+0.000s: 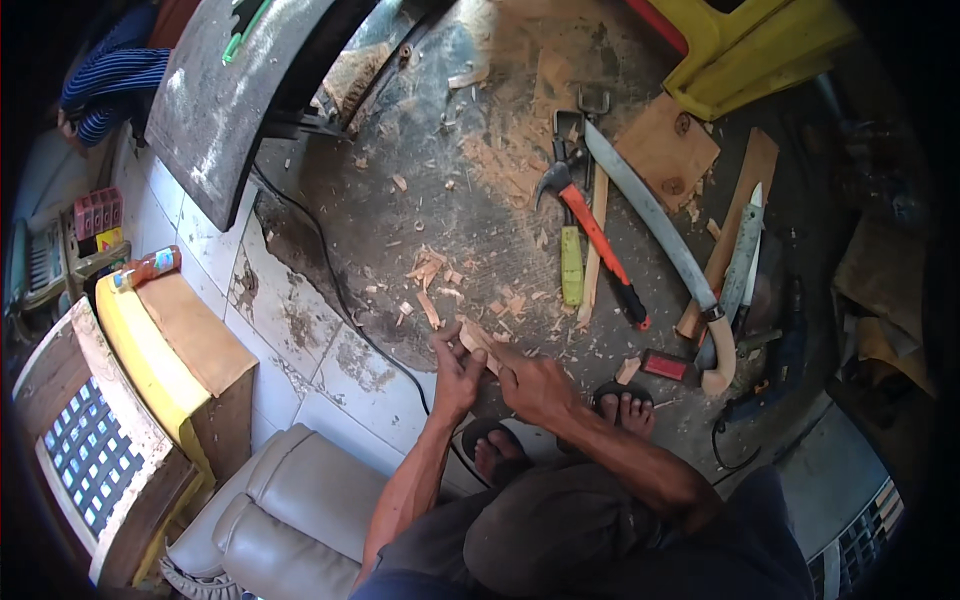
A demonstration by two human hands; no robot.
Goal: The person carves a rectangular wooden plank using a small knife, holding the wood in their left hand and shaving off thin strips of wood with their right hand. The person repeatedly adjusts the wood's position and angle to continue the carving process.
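My left hand (455,370) pinches a short pale wood piece (475,338) between its fingers and thumb, low in the middle of the view. My right hand (535,385) is closed at the wood's right end; what exactly lies inside its fingers is hidden. Wood shavings (428,268) are scattered on the worn floor just beyond. To the right lie an orange-handled hammer (595,235), a yellow-handled tool (570,265), a long curved blade with wooden handle (655,220) and a red block (665,365).
Wood boards (665,150), further knives (745,250) and a yellow plastic item (740,60) are at right. A dark cable (330,270) crosses the floor. A grey cushioned seat (305,495), yellow-edged boxes (190,360) and a dark panel (215,120) are left. Another person's striped-clothed limb (115,85) shows upper left.
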